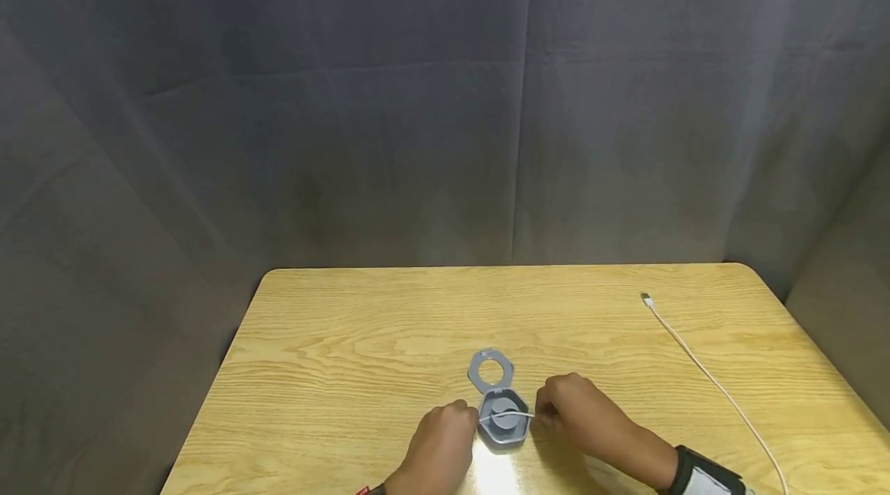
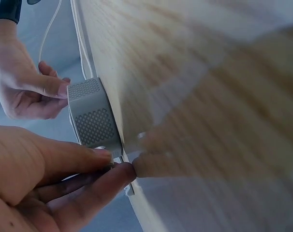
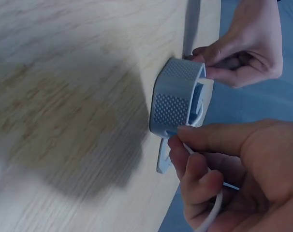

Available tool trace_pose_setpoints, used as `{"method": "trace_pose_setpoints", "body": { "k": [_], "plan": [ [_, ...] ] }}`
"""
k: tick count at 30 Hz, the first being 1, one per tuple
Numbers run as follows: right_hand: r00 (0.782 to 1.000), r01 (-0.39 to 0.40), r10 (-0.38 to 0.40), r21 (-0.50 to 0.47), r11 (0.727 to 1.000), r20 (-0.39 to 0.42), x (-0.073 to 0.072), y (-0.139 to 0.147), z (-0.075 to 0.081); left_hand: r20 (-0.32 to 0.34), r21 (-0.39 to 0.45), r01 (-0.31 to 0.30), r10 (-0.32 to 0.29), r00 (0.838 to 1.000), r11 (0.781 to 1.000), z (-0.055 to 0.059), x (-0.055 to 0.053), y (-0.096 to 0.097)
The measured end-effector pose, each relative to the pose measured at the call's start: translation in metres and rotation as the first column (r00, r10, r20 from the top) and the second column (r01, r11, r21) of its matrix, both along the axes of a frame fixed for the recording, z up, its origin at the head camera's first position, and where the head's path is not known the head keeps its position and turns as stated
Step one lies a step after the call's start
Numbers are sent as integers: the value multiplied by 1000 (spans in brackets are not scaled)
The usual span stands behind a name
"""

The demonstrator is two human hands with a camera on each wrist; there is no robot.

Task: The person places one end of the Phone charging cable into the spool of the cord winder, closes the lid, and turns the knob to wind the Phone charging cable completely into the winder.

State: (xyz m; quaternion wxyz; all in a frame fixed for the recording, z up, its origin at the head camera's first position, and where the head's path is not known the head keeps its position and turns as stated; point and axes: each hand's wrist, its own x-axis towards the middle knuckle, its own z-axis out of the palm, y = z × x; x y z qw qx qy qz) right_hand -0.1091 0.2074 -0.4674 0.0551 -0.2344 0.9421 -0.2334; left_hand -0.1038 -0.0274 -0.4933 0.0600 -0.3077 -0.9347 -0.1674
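Observation:
A grey hexagonal cable organizer (image 1: 504, 441) with textured side walls (image 3: 170, 110) rests on the table, its ring-shaped lid (image 1: 475, 373) swung back on the far side. Across its round central hub (image 1: 502, 405) runs a white USB cable (image 1: 718, 383). At the left side, my left hand (image 1: 439, 445) pinches the cable's end between thumb and fingertips, close against the wall; the end itself is mostly hidden. On the opposite side my right hand (image 1: 587, 416) pinches the cable (image 3: 215, 208) between thumb and index finger, and the cable trails through its curled fingers.
The wooden table (image 1: 334, 340) has rounded far corners. The cable's USB plug (image 1: 647, 300) lies at the far right, and its length runs down toward the near right edge. A grey curtain (image 1: 389, 132) hangs behind the table.

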Motion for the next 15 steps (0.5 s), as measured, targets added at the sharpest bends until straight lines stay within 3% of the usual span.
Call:
{"method": "trace_pose_setpoints", "body": {
  "k": [5,15],
  "plan": [
    [1000,8,-7,9,1000,-28,-1,-3,-1,0,5,-1,1,1000,1000,0,0,0],
    [985,6,6,68,998,-173,-10,-6,-3,16,30,-11,11,1000,999,-2,0,0]
  ]
}}
